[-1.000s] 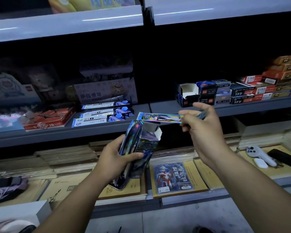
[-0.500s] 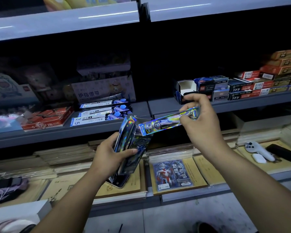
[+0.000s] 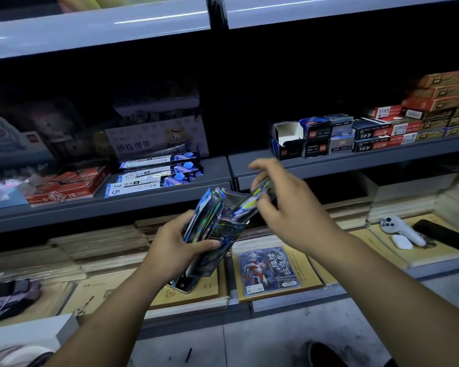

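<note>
My left hand (image 3: 178, 242) grips an open, shiny blue card box (image 3: 220, 234) together with a fan of holographic card packs (image 3: 204, 210) and a dark phone (image 3: 184, 283) behind them. My right hand (image 3: 284, 207) pinches one long holographic card pack (image 3: 249, 202) by its upper end. That pack slants down to the left, and its lower end sits at the open mouth of the box. How deep it goes into the box is hidden.
Grey shop shelves stand in front. The middle shelf (image 3: 355, 162) carries small stationery boxes (image 3: 329, 136) right and flat blue packs (image 3: 154, 176) left. The bottom shelf holds brown notebooks, a hero card pack (image 3: 269, 268), a white gadget (image 3: 398, 229) and a black case (image 3: 445, 234).
My right hand has come down and to the left, tilting the single pack from level to steeply slanted, its lower end now at the box mouth. My left hand stays put.
</note>
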The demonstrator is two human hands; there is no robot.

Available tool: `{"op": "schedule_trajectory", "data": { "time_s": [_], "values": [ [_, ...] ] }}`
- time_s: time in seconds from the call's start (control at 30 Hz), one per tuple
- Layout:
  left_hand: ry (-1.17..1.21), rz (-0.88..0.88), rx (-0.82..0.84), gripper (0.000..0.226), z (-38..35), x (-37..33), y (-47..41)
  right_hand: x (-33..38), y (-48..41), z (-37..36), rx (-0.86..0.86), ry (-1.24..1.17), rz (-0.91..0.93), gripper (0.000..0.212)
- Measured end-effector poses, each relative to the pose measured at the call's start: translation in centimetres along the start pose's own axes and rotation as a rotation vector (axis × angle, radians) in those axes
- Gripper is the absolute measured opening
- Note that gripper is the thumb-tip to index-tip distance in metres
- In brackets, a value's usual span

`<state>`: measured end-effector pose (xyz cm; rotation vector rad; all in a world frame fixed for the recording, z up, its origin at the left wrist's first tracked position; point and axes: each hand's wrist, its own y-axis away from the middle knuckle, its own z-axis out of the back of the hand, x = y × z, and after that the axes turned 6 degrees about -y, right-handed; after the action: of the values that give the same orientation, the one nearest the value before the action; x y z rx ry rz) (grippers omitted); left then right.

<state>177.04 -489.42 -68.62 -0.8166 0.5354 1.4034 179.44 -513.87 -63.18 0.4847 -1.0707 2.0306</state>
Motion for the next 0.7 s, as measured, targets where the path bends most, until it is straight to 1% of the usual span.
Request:
{"op": "schedule_trajectory", "data": {
  "time_s": [0.07,0.1,0.17,0.23,0.3,0.37,0.43,0.5,0.57,0.63,0.7],
  "values": [
    [-0.004,-0.001,0.005,0.041,-0.1,0.0,0.0,0.4,0.3,-0.7,0.067,0.028,0.016,0.041],
    [-0.005,-0.002,0.008,0.042,-0.2,0.0,0.0,0.6,0.4,-1.1,0.057,0.054,0.031,0.040],
    [-0.010,-0.004,0.009,0.043,-0.3,0.0,0.0,0.9,0.5,-1.7,-0.024,0.052,0.016,0.036],
    [-0.007,0.001,0.005,0.043,-0.3,-0.1,0.1,1.0,0.3,-1.9,-0.105,-0.049,-0.056,0.032],
    [-0.002,0.001,0.004,0.043,-0.2,-0.2,0.1,0.8,0.2,-2.1,-0.124,-0.093,-0.105,0.027],
    [-0.006,-0.008,0.003,0.044,-0.2,-0.2,0.1,0.6,0.4,-2.3,-0.090,-0.026,-0.106,0.022],
    [-0.016,-0.026,0.001,0.045,-0.3,-0.1,0.1,0.5,0.7,-2.7,-0.012,0.043,-0.119,0.019],
    [-0.048,-0.051,0.003,0.047,-0.4,-0.1,0.1,0.4,0.8,-3.2,0.063,0.057,-0.149,0.017],
    [-0.079,-0.059,-0.001,0.049,-0.5,-0.1,0.1,0.4,0.8,-3.4,0.085,0.060,-0.140,0.016],
    [-0.071,-0.041,-0.016,0.046,-0.4,0.0,0.1,0.4,0.6,-3.3,0.029,0.006,-0.104,0.012],
    [-0.066,-0.029,-0.025,0.044,-0.4,0.0,0.0,0.3,0.5,-3.1,-0.048,-0.056,-0.106,0.003]
  ]
}}
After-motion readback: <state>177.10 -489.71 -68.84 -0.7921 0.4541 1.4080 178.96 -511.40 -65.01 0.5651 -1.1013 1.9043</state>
